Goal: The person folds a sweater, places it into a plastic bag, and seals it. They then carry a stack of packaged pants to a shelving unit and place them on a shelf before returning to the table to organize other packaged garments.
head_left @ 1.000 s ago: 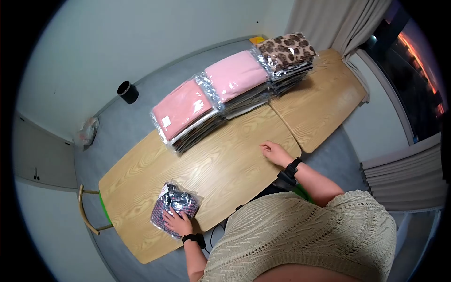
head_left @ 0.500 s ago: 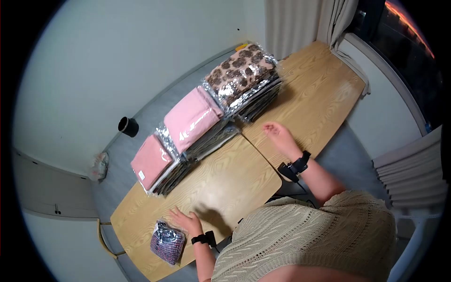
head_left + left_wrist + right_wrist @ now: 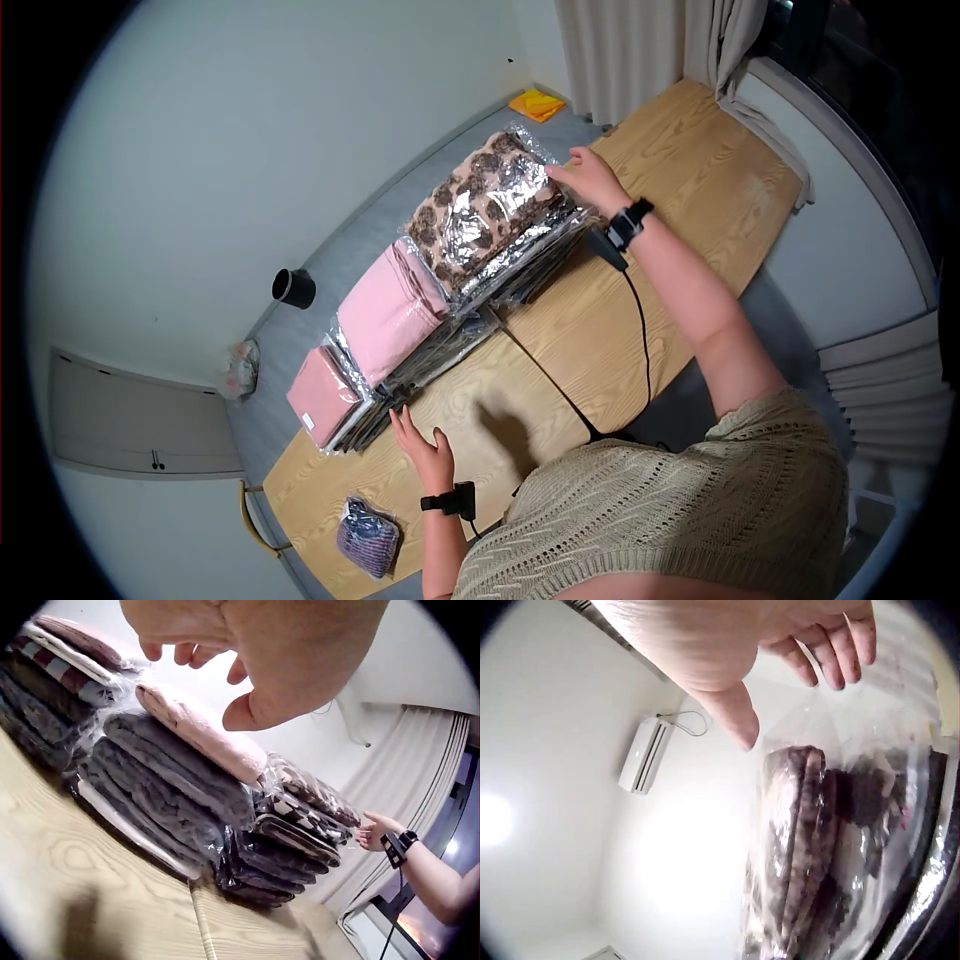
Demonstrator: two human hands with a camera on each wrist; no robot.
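Three stacks of folded fabric in clear bags stand in a row on the wooden table. My right hand (image 3: 592, 180) is at the far end of the stack topped by a leopard-print piece (image 3: 480, 205); the right wrist view shows that hand (image 3: 780, 637) with thumb and fingers apart beside the clear bag (image 3: 870, 780). Near the pink piece (image 3: 390, 310) and the salmon-pink piece (image 3: 322, 397), my left hand (image 3: 425, 455) is raised with fingers extended, holding nothing. The bagged knitted item (image 3: 368, 538) lies at the table's near left.
The table (image 3: 660, 190) extends to the right toward the curtains (image 3: 635, 60). A black bin (image 3: 294, 288), a plastic bag (image 3: 238, 370) and a yellow item (image 3: 537, 105) are on the floor beyond. A chair (image 3: 258, 520) stands at the left end.
My left hand has left the bagged knitted item and moved up toward the stacks. My right hand has moved forward to the leopard-print stack. The head view has shifted.
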